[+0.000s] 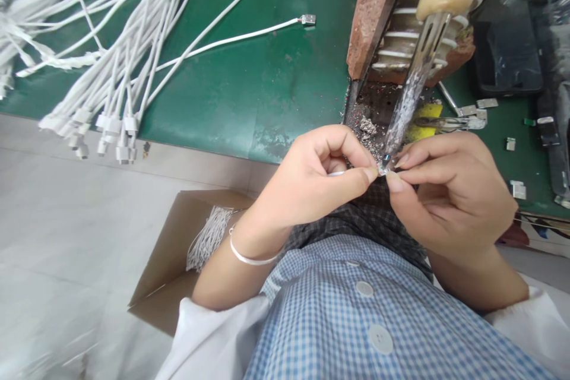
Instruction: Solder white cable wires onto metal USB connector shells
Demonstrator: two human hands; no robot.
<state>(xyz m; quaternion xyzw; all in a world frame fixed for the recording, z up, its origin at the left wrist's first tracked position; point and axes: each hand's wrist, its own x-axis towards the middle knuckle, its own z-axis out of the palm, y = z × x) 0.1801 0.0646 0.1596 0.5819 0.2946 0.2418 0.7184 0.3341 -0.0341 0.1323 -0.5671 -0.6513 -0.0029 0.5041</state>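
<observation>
In the head view, the left hand (312, 175) and right hand (449, 190) meet fingertip to fingertip, both pinched on a thin white cable end (337, 173). It sits right at the soldering iron tip (386, 159), above the green table (249, 89). A bundle of white cables (111, 41) lies well apart to the left.

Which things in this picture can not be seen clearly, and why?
Head view:
- Small part pinched between left hand and right hand: hidden by fingertips.
- Soldering iron handle: cut by top edge.
- White cables: bundle runs off the left edge.
- Cardboard box contents: mostly hidden by the forearm.
</observation>
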